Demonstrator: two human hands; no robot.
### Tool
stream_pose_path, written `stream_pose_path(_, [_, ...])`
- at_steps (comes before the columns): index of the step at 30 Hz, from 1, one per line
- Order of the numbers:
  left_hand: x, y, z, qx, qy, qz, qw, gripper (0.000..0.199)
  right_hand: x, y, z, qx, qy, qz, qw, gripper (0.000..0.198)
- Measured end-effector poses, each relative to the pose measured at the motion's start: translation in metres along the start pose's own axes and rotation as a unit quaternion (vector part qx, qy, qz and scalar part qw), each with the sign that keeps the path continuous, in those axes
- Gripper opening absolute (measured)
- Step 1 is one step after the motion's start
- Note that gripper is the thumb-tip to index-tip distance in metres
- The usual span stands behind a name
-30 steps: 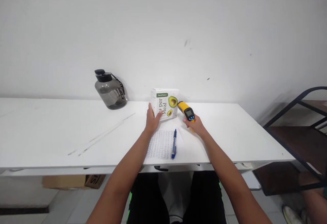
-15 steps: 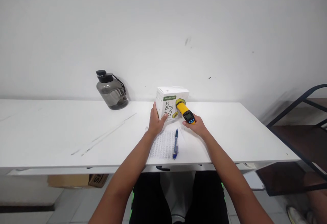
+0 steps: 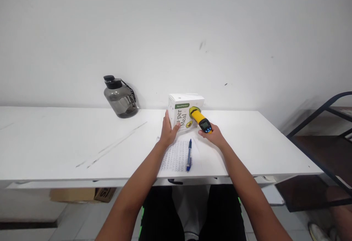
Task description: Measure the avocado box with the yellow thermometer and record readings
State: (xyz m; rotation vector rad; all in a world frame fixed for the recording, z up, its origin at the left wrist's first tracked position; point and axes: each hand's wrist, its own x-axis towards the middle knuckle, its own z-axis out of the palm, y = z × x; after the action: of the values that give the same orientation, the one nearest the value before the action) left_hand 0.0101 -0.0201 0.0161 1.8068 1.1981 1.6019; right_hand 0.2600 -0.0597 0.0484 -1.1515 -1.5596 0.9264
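Observation:
My left hand (image 3: 168, 129) grips the left side of a white carton (image 3: 180, 103) printed with avocados and the words "NutriMotion" and "Meal". Its thumb lies across the front face. In my right hand (image 3: 213, 135) is a yellow and black infrared thermometer (image 3: 200, 119) with a small screen and blue buttons. The thermometer's nose points at the carton's front, close to the avocado picture; whether they touch I cannot tell. Below the carton lies a sheet of handwritten paper (image 3: 176, 156), with a blue pen (image 3: 189, 155) on top of it.
A large grey see-through water bottle (image 3: 121, 100) with a black lid stands at the left, by the wall. The white table (image 3: 55, 142) runs along the wall. Beneath it sits a cardboard box (image 3: 74, 195). A dark metal rack (image 3: 316, 153) stands at the right, near another person's leg and shoe (image 3: 319, 232).
My right hand and the thermometer have shifted very slightly to the right. The carton stays in my left hand, almost unmoved.

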Motion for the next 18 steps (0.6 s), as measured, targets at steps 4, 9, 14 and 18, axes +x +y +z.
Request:
stream_pose_path(4, [0.0,-0.001,0.0,0.003,-0.002,0.001,1.0,0.1,0.001,0.001,0.001,-0.003,0.005,0.004,1.0,0.047])
stream_pose_path(9, [-0.001,-0.005,0.001,0.011,0.01,0.0,1.0,0.1,0.001,0.004,0.003,0.001,0.002,0.008,1.0,0.048])
stream_pose_path(14, [0.001,-0.009,0.004,0.04,0.04,-0.013,0.998,0.103,0.001,0.008,0.011,0.012,0.03,0.009,0.999,0.05])
stream_pose_path(18, [0.003,-0.011,0.006,0.07,0.088,-0.036,0.993,0.107,0.003,0.011,0.018,0.01,0.099,0.02,0.995,0.053])
